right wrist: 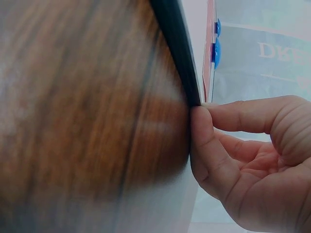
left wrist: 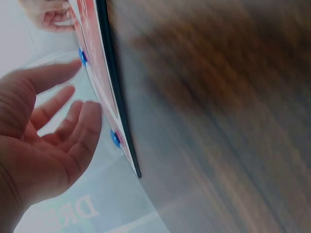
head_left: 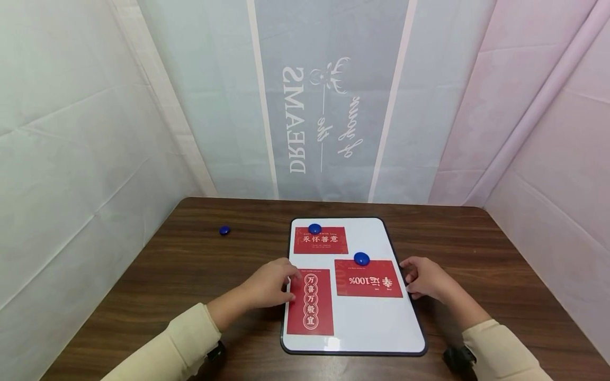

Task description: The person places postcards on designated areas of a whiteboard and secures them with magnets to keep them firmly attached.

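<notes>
A whiteboard [head_left: 367,330] with a dark frame lies flat on the table, three red cards on it. My left hand [head_left: 272,283] hovers over its left edge, beside the lower-left card [head_left: 324,304]; in the left wrist view the thumb and loosely bent fingers [left wrist: 90,116] stand apart with nothing between them. At the opposite edge, my right hand [head_left: 426,278] pinches the frame between thumb and finger, as the right wrist view shows at the fingertips [right wrist: 201,119]. One blue round magnet [head_left: 314,229] sits on the upper card [head_left: 329,246], another magnet [head_left: 361,259] on the right card [head_left: 352,286].
A third blue magnet [head_left: 224,230] lies on the brown wooden table [head_left: 238,259], left of the board. Pale cloth hangs on the left [head_left: 95,159] and right, and a printed grey curtain [head_left: 329,132] closes the back.
</notes>
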Tool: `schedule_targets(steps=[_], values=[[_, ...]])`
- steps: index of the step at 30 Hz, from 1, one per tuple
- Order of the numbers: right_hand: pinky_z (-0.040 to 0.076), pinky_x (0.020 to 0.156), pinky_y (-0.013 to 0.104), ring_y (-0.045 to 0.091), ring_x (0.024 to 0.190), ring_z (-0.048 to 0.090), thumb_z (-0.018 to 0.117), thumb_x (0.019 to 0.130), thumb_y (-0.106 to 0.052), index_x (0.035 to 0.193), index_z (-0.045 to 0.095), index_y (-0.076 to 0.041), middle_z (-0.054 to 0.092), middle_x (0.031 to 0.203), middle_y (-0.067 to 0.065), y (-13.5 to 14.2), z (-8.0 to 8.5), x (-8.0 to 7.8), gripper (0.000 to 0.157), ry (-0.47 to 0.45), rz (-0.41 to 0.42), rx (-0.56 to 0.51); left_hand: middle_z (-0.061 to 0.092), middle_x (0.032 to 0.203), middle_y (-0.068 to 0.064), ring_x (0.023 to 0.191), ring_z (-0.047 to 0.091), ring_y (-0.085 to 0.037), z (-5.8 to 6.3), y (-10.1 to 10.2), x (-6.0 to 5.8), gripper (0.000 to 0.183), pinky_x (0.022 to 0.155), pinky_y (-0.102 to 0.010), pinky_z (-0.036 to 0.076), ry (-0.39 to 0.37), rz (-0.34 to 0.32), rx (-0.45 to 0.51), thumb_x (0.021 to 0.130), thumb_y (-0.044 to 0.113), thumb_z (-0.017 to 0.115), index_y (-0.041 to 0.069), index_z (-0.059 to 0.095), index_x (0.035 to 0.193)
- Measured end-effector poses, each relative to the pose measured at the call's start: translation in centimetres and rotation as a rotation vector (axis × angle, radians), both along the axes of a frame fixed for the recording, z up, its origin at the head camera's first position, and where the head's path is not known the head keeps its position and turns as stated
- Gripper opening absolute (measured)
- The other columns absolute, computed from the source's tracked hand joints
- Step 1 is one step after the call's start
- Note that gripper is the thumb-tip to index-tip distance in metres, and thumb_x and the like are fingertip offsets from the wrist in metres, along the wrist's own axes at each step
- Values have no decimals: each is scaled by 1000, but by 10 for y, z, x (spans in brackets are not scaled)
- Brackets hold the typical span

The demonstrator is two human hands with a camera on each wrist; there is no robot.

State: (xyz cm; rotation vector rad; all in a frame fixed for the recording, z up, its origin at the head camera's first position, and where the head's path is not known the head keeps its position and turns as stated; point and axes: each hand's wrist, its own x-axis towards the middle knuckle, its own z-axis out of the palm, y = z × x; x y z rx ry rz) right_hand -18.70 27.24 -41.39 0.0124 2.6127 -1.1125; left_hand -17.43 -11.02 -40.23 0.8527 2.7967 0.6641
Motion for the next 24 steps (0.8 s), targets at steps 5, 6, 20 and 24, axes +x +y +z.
schedule_targets(steps=[5, 6, 20, 24], values=[[58, 62, 35, 23, 70, 56, 76, 78, 4, 128, 48, 10, 53, 80, 11, -1, -1, 0, 58, -6, -3, 4, 61, 109, 1, 96, 58, -13, 2, -13, -3, 35, 83, -29, 54, 23, -57, -17, 79, 24, 82, 14, 70, 110], [58, 62, 35, 23, 70, 56, 76, 78, 4, 128, 48, 10, 53, 80, 11, -1, -1, 0, 58, -3, 2, 6, 61, 111, 1, 98, 57, -13, 2, -15, -4, 36, 85, -32, 54, 33, -54, -21, 79, 23, 82, 14, 70, 112], [58, 62, 34, 22, 69, 56, 77, 78, 3, 128, 48, 10, 53, 80, 11, 0, 1, -1, 58, 5, 17, 25, 62, 105, -3, 97, 62, -19, 5, -64, -27, 26, 86, -39, 53, 270, 103, -30, 79, 9, 80, 10, 71, 104], [58, 61, 34, 22, 69, 56, 77, 78, 3, 128, 48, 10, 53, 80, 11, 0, 1, -1, 58, 12, 21, 31, 63, 103, -5, 93, 63, -22, 4, -79, -33, 25, 82, -41, 54, 318, 126, -19, 79, 7, 80, 8, 70, 102]])
